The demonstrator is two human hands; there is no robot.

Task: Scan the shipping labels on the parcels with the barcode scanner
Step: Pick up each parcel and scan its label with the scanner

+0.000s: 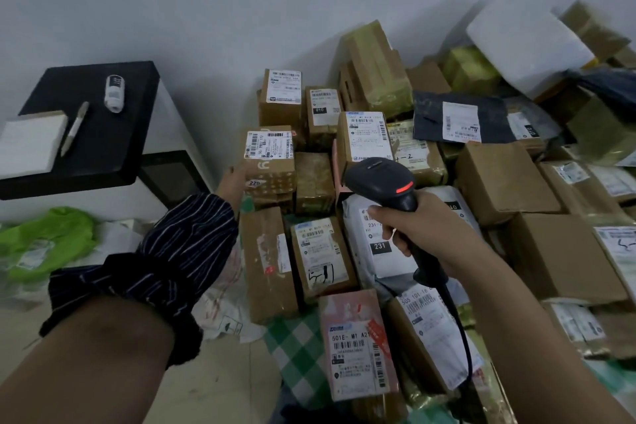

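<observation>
A white pad (31, 141), a pen (75, 129) and a small white bottle (114, 93) lie on the black worktop (103, 151). A green bag (51, 237) sits below.

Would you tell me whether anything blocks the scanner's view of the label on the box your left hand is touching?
Nothing visible does. The label lies uncovered; the left hand touches the box at its left edge, off the label. The scanner in the right hand appears above the brown parcel between.

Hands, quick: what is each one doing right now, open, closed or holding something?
Left hand: against the left side of the box tagged 220; open or gripping cannot be told.
Right hand: closed round the barcode scanner handle.
</observation>
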